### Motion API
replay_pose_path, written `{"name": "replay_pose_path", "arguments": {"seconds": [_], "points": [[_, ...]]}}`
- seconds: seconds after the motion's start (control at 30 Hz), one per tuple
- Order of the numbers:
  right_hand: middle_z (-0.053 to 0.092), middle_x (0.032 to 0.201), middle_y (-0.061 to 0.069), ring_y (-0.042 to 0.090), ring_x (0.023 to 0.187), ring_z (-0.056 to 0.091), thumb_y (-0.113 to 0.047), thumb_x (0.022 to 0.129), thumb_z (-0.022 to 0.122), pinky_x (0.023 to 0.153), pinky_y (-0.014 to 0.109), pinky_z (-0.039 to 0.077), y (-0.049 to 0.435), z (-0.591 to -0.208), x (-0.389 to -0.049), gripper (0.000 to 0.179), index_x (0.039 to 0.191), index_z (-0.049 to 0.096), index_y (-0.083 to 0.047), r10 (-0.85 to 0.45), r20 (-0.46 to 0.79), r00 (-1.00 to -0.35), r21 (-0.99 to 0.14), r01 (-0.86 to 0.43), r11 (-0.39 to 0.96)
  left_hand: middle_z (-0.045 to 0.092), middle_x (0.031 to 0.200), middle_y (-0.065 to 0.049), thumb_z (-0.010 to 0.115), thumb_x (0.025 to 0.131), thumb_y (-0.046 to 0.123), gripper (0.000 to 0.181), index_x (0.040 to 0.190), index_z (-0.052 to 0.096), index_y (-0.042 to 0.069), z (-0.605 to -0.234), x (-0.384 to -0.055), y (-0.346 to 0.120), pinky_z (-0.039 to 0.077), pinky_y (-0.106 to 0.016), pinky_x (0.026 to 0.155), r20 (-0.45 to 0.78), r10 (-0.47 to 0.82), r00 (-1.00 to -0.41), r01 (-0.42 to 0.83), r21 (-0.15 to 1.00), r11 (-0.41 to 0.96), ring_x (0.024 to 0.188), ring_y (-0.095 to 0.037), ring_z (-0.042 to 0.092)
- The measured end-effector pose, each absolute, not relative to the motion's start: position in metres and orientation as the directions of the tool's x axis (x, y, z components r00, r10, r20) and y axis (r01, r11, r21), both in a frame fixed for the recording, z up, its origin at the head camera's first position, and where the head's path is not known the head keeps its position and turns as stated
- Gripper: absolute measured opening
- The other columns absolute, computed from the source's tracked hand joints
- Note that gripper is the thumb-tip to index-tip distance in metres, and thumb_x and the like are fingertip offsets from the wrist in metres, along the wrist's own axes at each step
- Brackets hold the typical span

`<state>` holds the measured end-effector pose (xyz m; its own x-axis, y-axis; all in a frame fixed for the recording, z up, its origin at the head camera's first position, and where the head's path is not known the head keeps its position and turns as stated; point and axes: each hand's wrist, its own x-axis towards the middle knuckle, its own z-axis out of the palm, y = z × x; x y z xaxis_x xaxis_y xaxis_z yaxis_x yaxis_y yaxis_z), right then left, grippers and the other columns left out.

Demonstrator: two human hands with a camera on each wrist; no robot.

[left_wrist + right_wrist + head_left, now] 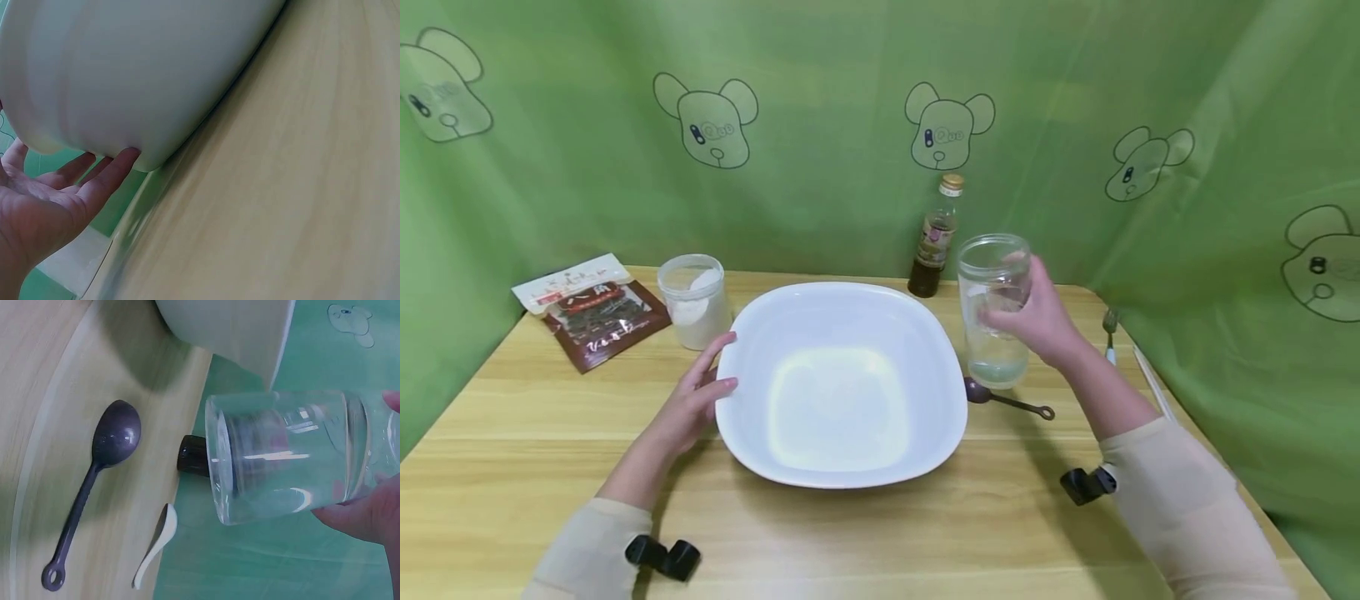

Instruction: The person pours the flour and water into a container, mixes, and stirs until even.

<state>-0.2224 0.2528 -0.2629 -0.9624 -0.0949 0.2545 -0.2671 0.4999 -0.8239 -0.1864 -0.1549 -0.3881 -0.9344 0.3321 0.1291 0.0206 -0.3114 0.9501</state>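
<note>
Holding the jar [992, 352] upright beside the basin [842, 400], the right hand [1041, 315] curls round it, presumably against spilling. The left hand [692, 407], fingers spread, touches the basin's side, apparently steadying it.

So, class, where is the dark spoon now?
In the head view, the dark spoon lies on the table, right of the white basin, below the held clear jar.

White basin [842, 400]; clear cup [281, 456]; pale yellow wood-grained surface [850, 546]; green curtain [827, 208] patterned with dark-outlined, round-eared heads [718, 125]. Maroon packet [597, 315] with white top [576, 283]; bottle [933, 237] dark brown below an orange cap [952, 181]; dark purple-brown spoon [117, 434]; beige sleeves [1180, 492].
</note>
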Motion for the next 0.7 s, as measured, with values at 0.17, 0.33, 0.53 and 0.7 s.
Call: {"name": "replay_pose_path", "arguments": {"seconds": [0.17, 0.33, 0.53, 0.7], "points": [[0.044, 0.116, 0.017, 0.03, 0.104, 0.045, 0.0, 0.064, 0.071, 0.077, 0.044, 0.046, 0.249, -0.255, -0.212, 0.075, 0.124, 0.026, -0.005, -0.162, 0.217, -0.963, -0.811, -0.27, 0.519, 0.034, 0.118, -0.022, 0.043, 0.083, 0.0, 0.061, 0.137, 0.02, 0.016, -0.388, -0.186, -0.157, 0.05, -0.037, 0.069, 0.126, 0.331, -0.935, 0.019, 0.951, -0.309, 0.089, -0.021, 0.055], [0.046, 0.112, 0.016, 0.03, 0.1, 0.046, -0.001, 0.061, 0.072, 0.068, 0.041, 0.05, 0.248, -0.252, -0.204, 0.078, 0.125, 0.028, -0.008, -0.221, 0.187, -0.957, -0.75, -0.285, 0.597, 0.033, 0.119, -0.021, 0.043, 0.084, 0.0, 0.06, 0.137, 0.02, 0.016, -0.388, -0.187, -0.157, 0.05, -0.037, 0.069, 0.125, 0.333, -0.934, 0.017, 0.951, -0.31, 0.09, -0.02, 0.055], [0.048, 0.106, 0.016, 0.028, 0.096, 0.047, -0.005, 0.061, 0.074, 0.076, 0.04, 0.046, 0.249, -0.249, -0.2, 0.084, 0.129, 0.025, -0.008, -0.308, 0.128, -0.943, -0.683, -0.31, 0.662, 0.037, 0.116, -0.018, 0.044, 0.083, 0.001, 0.061, 0.137, 0.019, 0.016, -0.388, -0.188, -0.156, 0.05, -0.037, 0.069, 0.117, 0.327, -0.938, 0.009, 0.949, -0.314, 0.089, -0.02, 0.055], [0.046, 0.107, 0.018, 0.03, 0.097, 0.045, -0.013, 0.063, 0.074, 0.077, 0.042, 0.046, 0.248, -0.248, -0.196, 0.091, 0.134, 0.019, -0.009, -0.365, 0.061, -0.929, -0.648, -0.315, 0.693, 0.038, 0.115, -0.017, 0.044, 0.083, 0.0, 0.062, 0.137, 0.019, 0.016, -0.389, -0.187, -0.156, 0.05, -0.038, 0.07, 0.105, 0.327, -0.939, -0.003, 0.95, -0.313, 0.09, -0.019, 0.055]]}}
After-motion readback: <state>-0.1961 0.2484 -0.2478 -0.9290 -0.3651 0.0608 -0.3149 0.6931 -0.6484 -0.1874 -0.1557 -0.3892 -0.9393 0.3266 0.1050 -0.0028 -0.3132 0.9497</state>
